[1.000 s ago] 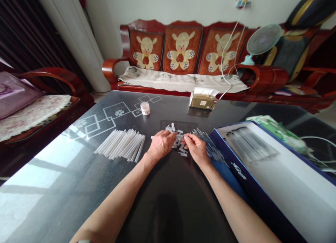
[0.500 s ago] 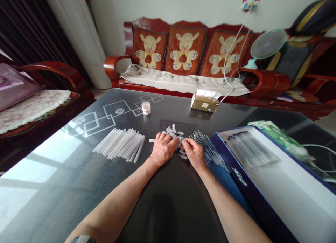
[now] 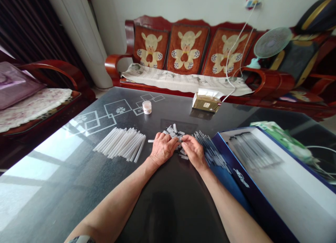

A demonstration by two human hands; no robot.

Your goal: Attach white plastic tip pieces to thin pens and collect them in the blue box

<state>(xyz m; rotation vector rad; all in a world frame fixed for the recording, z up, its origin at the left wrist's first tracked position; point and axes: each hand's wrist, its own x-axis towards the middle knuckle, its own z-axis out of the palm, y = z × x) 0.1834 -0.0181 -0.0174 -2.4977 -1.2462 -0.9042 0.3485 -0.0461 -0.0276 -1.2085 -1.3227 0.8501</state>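
Note:
My left hand [image 3: 164,148] is closed around a white pen barrel [image 3: 150,141], whose end sticks out to the left of the knuckles. Close beside it, my right hand [image 3: 193,152] has its thumb and fingers pinched near the other end of the barrel; whatever lies between them is too small to make out. Behind and under the fingers is a loose pile of small white and grey pen caps [image 3: 172,129]. More white pen barrels [image 3: 122,143] lie in a row on the left. To the right of my right hand are thin dark pen refills [image 3: 211,150].
An open blue box [image 3: 294,201] with a white inside stands at the right, holding a layer of clear pens [image 3: 256,150]. A green plastic packet [image 3: 280,136] lies behind it. Farther back on the dark table [image 3: 168,113] are a small round jar [image 3: 147,107] and a tissue pack [image 3: 207,101].
My right hand's fingers have lifted and stretched slightly around the barrel's end. My left hand keeps its hold almost unmoved. The whole view has shifted a little.

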